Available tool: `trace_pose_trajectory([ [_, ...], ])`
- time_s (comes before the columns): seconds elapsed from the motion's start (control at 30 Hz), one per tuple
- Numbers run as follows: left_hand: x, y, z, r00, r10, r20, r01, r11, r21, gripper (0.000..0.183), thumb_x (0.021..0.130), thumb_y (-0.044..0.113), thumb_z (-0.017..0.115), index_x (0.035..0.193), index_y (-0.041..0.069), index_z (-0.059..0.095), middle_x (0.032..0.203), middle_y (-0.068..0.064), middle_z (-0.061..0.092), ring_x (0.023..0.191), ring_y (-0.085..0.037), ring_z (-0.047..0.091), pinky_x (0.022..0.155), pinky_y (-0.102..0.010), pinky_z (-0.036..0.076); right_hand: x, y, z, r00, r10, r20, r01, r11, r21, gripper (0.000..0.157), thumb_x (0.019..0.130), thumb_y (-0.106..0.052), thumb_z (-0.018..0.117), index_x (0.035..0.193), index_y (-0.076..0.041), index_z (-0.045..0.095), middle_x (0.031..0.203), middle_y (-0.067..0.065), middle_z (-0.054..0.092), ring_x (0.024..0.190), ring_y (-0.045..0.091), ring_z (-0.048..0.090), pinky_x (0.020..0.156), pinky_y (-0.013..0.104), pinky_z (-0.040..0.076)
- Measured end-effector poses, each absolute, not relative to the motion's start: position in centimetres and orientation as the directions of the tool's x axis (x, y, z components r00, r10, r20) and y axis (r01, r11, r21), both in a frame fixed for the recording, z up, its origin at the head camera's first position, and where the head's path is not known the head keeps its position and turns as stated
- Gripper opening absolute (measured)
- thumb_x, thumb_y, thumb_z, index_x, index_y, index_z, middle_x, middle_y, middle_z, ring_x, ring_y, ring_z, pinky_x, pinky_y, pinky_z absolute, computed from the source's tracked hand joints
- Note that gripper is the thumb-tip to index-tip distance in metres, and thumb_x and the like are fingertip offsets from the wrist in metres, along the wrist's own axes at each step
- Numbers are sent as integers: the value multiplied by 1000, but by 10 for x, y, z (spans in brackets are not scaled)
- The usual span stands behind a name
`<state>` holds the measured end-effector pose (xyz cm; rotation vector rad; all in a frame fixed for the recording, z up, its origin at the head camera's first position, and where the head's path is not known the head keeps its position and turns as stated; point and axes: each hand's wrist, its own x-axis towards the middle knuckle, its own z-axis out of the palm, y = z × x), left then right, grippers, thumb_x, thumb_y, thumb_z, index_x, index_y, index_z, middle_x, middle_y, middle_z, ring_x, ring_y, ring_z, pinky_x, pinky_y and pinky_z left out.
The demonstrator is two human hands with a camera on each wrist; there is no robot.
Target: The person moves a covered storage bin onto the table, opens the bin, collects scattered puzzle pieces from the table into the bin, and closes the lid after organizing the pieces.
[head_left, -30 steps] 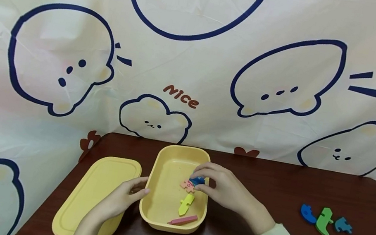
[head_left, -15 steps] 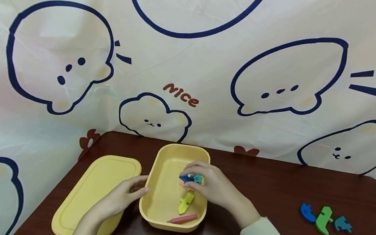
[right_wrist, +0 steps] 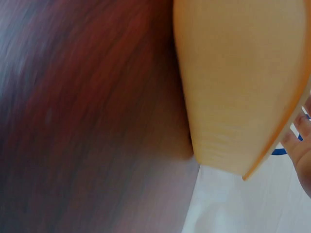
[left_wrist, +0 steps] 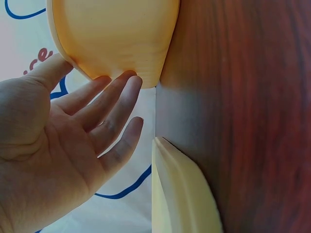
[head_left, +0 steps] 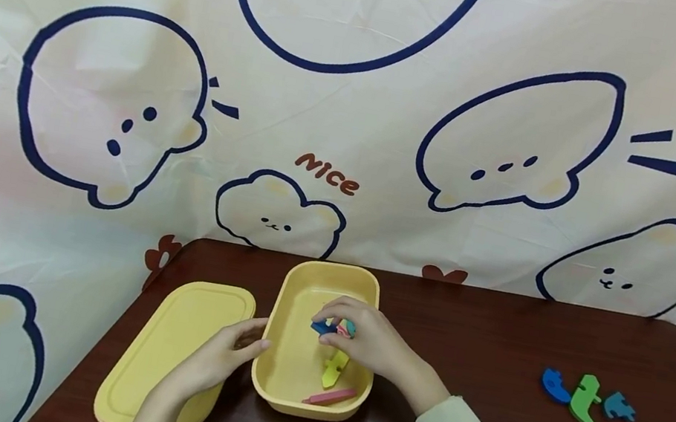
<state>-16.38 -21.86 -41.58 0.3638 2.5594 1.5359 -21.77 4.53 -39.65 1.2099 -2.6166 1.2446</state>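
Observation:
A yellow rectangular box [head_left: 285, 375] stands on the dark table. My left hand [head_left: 214, 355] rests at its left side; in the left wrist view, the thumb and fingertips touch the rim and outer wall of the box [left_wrist: 114, 34]. Over the inside of the box, my right hand [head_left: 373, 339] pinches a small blue puzzle piece [head_left: 323, 327] between fingers and thumb. A teal and pink bit [head_left: 347, 328] shows just under that hand, partly hidden. Nearer me in the box lie a yellow puzzle piece [head_left: 334, 370] and a pink, pointed stick-like piece [head_left: 330, 396].
The flat yellow lid [head_left: 174, 333] lies left of the box, partly beneath my left forearm. Farther right on the table are a blue piece [head_left: 555, 385], a green piece [head_left: 584, 399] and a teal piece [head_left: 619, 406]. A printed cloth [head_left: 391, 137] hangs behind.
My right hand has moved left over the box with the blue puzzle piece, away from the right wall. The left hand has stayed at the left side.

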Motion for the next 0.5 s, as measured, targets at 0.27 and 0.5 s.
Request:
trace_pose_trajectory([
  [0.27, -164, -220, -416, -963, 268, 9, 136, 461, 877, 47, 102, 16, 58, 141, -8, 47, 131, -23, 59, 121, -34, 56, 98, -46, 46, -220, 35, -399, -700, -645, 306, -637, 369, -677, 23, 87, -11, 78, 109, -15, 73, 108, -7, 67, 95, 8, 60, 88, 32, 51],
  [0.5, -165, -219, -416, -960, 279, 0, 134, 460, 878, 48, 102, 17, 57, 142, -8, 46, 131, -23, 59, 120, -33, 57, 97, -46, 47, -224, 32, -405, -705, -654, 274, -623, 386, -680, 23, 86, -10, 78, 109, -10, 73, 106, -6, 67, 93, 13, 60, 84, 29, 51],
])
